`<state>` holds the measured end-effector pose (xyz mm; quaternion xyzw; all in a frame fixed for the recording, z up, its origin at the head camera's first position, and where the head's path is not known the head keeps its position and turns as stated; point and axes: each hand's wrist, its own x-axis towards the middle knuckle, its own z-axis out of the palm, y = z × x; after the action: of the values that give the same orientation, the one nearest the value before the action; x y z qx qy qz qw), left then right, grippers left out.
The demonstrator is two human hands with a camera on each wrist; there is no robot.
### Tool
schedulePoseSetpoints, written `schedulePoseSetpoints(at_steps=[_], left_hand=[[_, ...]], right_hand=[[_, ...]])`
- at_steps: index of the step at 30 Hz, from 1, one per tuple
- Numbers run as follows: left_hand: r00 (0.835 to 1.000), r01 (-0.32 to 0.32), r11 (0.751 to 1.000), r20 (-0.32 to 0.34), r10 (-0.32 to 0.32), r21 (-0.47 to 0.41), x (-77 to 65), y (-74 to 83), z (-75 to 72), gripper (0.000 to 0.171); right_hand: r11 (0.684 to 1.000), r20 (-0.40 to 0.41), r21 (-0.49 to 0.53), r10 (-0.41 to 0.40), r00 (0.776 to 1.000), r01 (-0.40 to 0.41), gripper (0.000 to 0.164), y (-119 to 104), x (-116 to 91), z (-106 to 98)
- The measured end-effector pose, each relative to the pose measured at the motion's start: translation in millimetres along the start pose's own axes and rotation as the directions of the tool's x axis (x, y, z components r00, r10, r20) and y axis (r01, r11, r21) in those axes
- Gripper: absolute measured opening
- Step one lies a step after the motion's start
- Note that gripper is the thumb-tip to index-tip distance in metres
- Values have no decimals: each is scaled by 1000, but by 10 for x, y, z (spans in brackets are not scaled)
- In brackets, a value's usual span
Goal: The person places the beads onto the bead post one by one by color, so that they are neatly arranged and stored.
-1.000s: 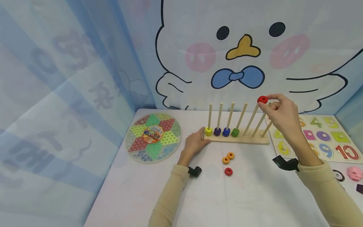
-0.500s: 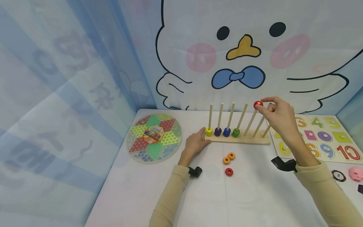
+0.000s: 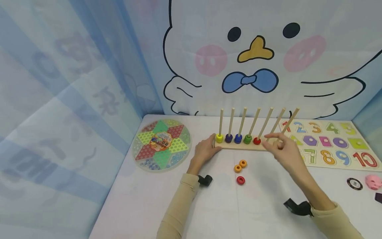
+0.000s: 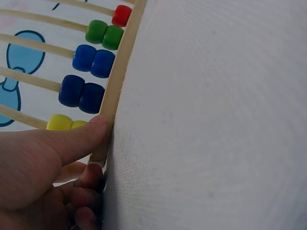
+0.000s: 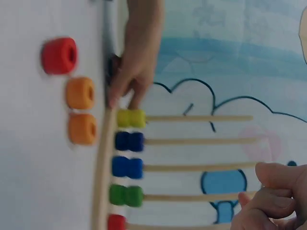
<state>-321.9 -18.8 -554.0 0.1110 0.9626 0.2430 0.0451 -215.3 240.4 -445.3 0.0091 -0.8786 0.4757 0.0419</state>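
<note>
At the left end of the wooden peg rack, my left hand grips the base with its thumb on top. From the left, its upright pegs carry pairs of yellow beads, dark purple-blue beads, blue beads and green beads. A single red bead sits at the foot of the fifth peg, and the last pegs are bare. My right hand holds nothing, beside the lower right pegs, its thumb and index finger apart.
In front of the rack lie two orange beads and a loose red bead. A round star-patterned game board is at left. A number puzzle board lies at right, with a black-and-white disc and a pink toy nearer.
The red bead has gone from my right fingers down to the bottom of the fifth peg. My right hand has let go and dropped lower; the left hand stays put.
</note>
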Motion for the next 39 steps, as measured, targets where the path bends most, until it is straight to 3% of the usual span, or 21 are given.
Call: schedulePoseSetpoints(at_steps=[6, 10, 15, 27, 35, 39], left_hand=[[1000, -2, 1000, -2, 2, 0, 47, 16, -27, 72], [1000, 9, 1000, -4, -9, -4, 50, 11, -30, 72], [1000, 23, 1000, -4, -23, -11, 47, -11, -29, 73], [1000, 15, 1000, 6, -15, -26, 25, -19, 32, 74], [1000, 14, 1000, -12, -14, -24, 24, -11, 20, 73], [1000, 11, 1000, -3, -12, -17, 16, -13, 11, 73]], right_hand=[[995, 201, -8, 101, 974, -101, 44, 271, -236, 428], [990, 267, 7, 131, 955, -138, 39, 377, -312, 557], [993, 315, 23, 105, 943, -118, 40, 451, -365, 705], [992, 284, -89, 108, 953, -86, 36, 582, -438, 943], [988, 254, -126, 121, 960, -91, 35, 524, -466, 927], [992, 252, -112, 93, 963, -66, 37, 386, -404, 819]])
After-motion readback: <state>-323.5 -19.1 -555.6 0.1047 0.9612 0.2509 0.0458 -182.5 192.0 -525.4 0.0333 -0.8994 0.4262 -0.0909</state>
